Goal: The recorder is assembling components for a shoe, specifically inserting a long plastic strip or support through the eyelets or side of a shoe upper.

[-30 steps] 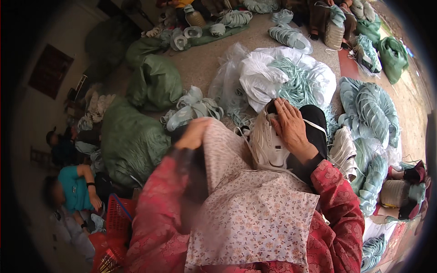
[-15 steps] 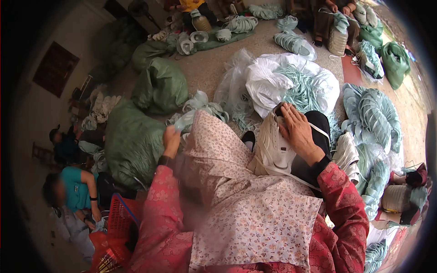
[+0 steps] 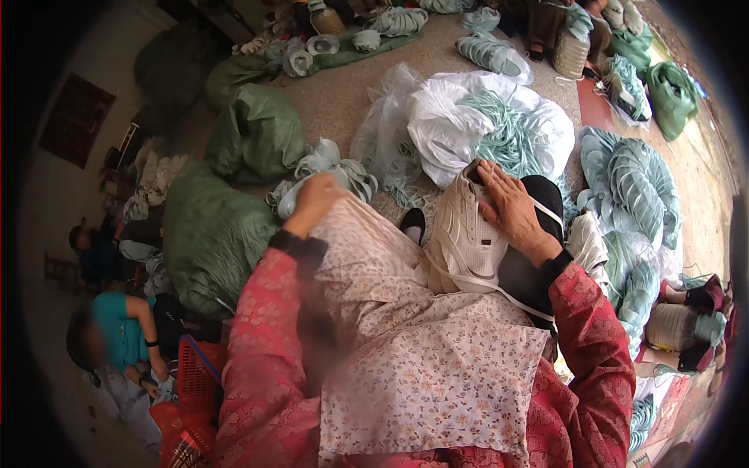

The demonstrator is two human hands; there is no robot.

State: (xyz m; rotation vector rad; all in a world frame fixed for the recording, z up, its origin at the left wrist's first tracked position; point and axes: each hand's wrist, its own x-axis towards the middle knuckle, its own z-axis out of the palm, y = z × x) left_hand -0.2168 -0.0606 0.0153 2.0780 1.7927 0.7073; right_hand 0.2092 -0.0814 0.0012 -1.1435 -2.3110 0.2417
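A cream shoe upper (image 3: 462,232) with perforated panels and a pale lace stands over my lap, its dark opening at the far end. My right hand (image 3: 515,209) grips it from the right side, fingers laid over the rim of the opening and thumb against the panel. Beside it is a black rounded shape (image 3: 541,204), partly covered by my wrist. My left hand (image 3: 314,204) is curled at the far left of my flowered apron (image 3: 429,382). A pale blue piece (image 3: 287,201) shows beside its fingers; whether the hand grips it is hidden.
A white sack (image 3: 445,117) with pale green laces (image 3: 507,129) lies ahead. Green sacks (image 3: 211,242) stand left, bundled pale blue pieces (image 3: 632,183) right. A person in a teal shirt (image 3: 125,331) works at lower left, near a red basket (image 3: 199,374).
My left hand has moved right and slightly farther away, over the apron's edge. The right hand keeps its hold on the shoe upper. The whole view has shifted a little.
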